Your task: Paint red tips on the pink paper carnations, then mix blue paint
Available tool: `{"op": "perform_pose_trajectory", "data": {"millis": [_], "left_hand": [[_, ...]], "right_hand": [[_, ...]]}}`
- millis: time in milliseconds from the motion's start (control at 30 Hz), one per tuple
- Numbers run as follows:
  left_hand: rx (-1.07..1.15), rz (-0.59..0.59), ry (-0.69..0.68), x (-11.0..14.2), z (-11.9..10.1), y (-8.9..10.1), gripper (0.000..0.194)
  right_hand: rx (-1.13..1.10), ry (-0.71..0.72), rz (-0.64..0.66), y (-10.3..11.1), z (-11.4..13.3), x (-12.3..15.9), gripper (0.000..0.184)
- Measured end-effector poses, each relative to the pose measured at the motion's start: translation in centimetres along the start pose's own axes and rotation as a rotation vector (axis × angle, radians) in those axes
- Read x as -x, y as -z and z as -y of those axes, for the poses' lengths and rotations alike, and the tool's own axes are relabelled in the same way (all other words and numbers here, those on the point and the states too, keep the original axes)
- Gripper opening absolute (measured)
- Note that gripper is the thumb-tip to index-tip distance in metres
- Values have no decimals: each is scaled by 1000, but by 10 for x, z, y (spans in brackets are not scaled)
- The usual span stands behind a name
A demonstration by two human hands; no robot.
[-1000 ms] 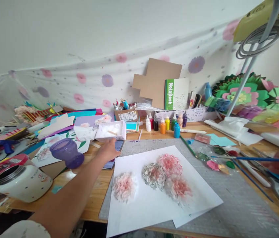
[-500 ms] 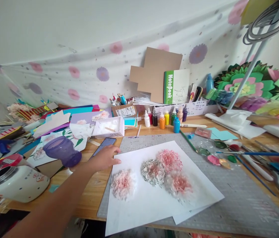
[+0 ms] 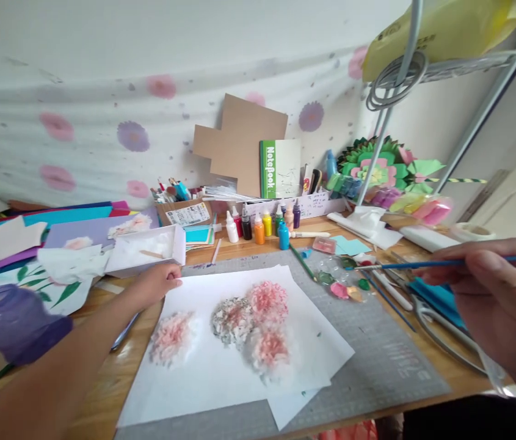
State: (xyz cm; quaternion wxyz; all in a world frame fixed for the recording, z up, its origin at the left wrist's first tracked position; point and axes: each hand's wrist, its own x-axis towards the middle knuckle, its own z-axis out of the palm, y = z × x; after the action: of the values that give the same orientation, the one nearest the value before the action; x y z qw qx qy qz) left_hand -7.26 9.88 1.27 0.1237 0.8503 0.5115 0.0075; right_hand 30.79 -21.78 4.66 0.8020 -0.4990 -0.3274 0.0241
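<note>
My left hand (image 3: 159, 284) is closed at the top left corner of a white paper sheet (image 3: 221, 391), its fingers curled onto the edge. Several ruffled flowers, pink, white and grey-speckled, are on this sheet, among them a pink one (image 3: 268, 302). A second paper (image 3: 287, 408) pokes out beneath it at the front. On the right, my right hand (image 3: 498, 299) grips a thin blue paintbrush (image 3: 416, 265), its tip pointing left above the palette area. Under that tip lie small paint dabs in clear plastic wells (image 3: 340, 290).
A grey cutting mat (image 3: 377, 366) lies under the sheets. Behind stand several paint bottles (image 3: 259, 232), a white tray (image 3: 123, 260) and a notebook (image 3: 280, 168). Large scissors (image 3: 445, 345) lie by my right hand; a purple vase (image 3: 5, 324) lies at left. A lamp pole (image 3: 383, 131) rises at right.
The view has swung right, so things sit further left. My left hand has gone from spread fingers to closed at the sheet's corner. My right hand has come fully into view with the paintbrush.
</note>
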Motion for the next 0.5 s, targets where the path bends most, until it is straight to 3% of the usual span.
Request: {"op": "perform_pose_trajectory", "data": {"millis": [233,367,500], "left_hand": [[-201,31,18,-62,-19,8,25],[-247,9,6,-63,-23,15,13],[-164,-153,-86,-55,-44,21,8]], "right_hand": [[-46,-9,-7,-4,16,1,22],[-49,-21,-15,2,18,-6,24],[-57,-38,-44,0,22,-11,29]]}}
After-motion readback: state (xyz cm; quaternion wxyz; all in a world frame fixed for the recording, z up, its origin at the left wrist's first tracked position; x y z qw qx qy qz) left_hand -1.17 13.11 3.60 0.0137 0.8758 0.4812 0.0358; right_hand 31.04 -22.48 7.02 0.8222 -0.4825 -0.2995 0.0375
